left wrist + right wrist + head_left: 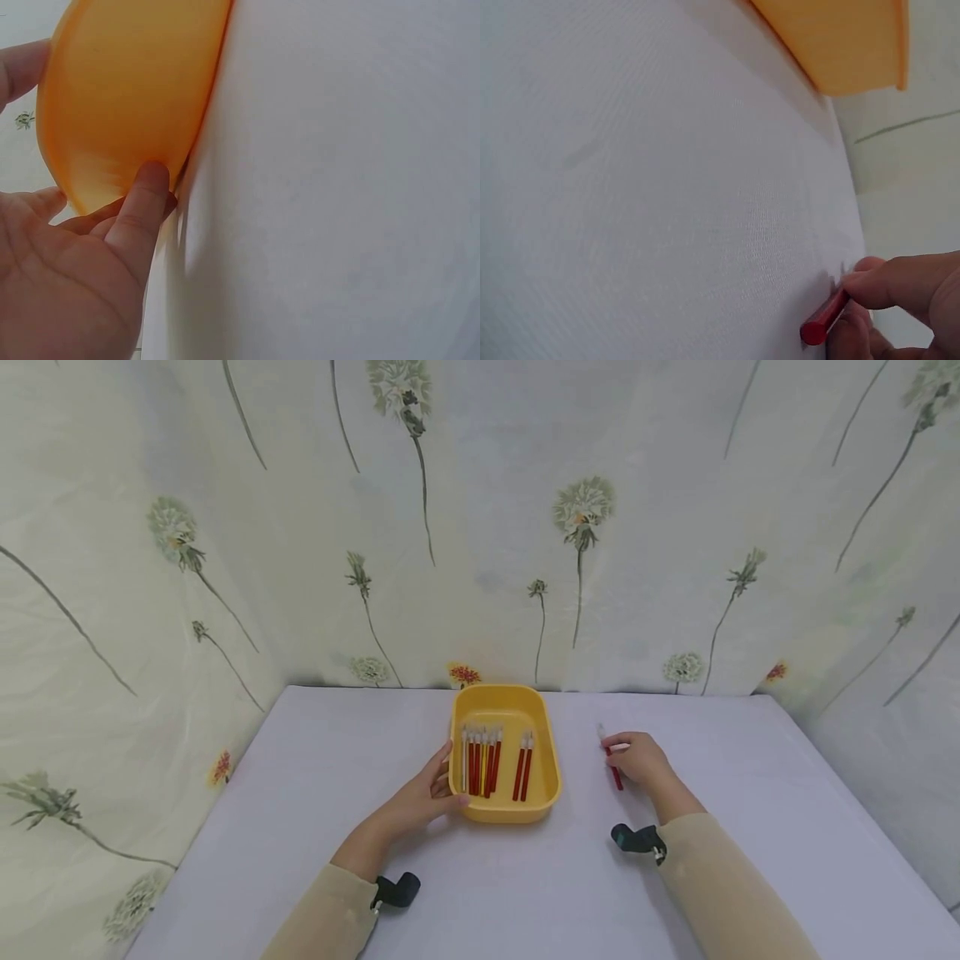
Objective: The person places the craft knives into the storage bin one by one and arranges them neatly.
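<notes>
A yellow tray (542,810) stands on the table, holding slim red pens (525,768) with pale caps, plus a whitish one (464,760) and a yellow one among the left group. My left hand (423,795) grips the tray's near left corner, thumb by the front rim and fingers along the left side. In the left wrist view, fingertips (154,176) lie against its outer wall. Right of the tray, my right hand (637,758) pinches a single red pen (617,777), its pale cap pointing away. The right wrist view shows the red butt end low, close over the table.
A white cloth covers the table (315,760). Behind and beside it hangs a pale sheet (480,610) printed with dandelions. A dark wrist camera (397,889) sits on the left wrist and another dark camera (636,838) on the right.
</notes>
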Motion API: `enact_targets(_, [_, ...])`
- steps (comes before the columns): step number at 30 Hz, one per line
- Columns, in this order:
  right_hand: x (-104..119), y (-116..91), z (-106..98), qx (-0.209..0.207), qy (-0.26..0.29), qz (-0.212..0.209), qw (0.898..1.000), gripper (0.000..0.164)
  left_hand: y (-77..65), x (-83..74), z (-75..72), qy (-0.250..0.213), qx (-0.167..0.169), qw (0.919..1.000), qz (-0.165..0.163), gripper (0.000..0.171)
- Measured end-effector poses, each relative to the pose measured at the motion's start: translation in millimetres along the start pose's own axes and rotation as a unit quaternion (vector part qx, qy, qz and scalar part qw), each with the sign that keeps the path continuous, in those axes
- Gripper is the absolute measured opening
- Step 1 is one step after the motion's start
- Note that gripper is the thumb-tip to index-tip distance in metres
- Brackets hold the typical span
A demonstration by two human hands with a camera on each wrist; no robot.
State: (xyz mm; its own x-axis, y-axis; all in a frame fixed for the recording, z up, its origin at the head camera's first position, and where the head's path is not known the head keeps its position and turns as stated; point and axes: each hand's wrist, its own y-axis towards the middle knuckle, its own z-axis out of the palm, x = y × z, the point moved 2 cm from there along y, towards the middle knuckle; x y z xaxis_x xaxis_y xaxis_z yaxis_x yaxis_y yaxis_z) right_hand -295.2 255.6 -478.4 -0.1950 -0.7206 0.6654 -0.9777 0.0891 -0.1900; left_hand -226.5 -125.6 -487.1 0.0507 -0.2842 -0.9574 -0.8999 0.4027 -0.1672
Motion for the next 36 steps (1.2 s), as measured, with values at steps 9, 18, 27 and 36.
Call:
enact_targets(9, [-2.8, -8.0, -5.0, -0.002, 0.018, -0.008, 1.0, 0.038, -0.5, -1.3, -0.1, 0.002, 0.0, 1.0, -0.001, 0.1])
enact_targets(18, [-9.2, -22.7, -9.8, 0.035, 0.079, 0.032, 0.996, 0.042, -1.0, -1.3, -0.2, 0.002, 0.0, 1.0, 0.0, 0.099])
enact_targets(27, [-1.1, -38.2, -16.3, 0.062, 0.197, 0.055, 0.977, 0.049, -0.1, 0.4, -0.9, 0.005, -0.001, 1.0, 0.002, 0.101])
enact_targets(36, [23.5, -54.3, -22.9, 0.07, 0.236, 0.033, 0.969, 0.052, 1.1, 1.3, -1.3, 0.014, -0.002, 0.9999, -0.008, 0.102])
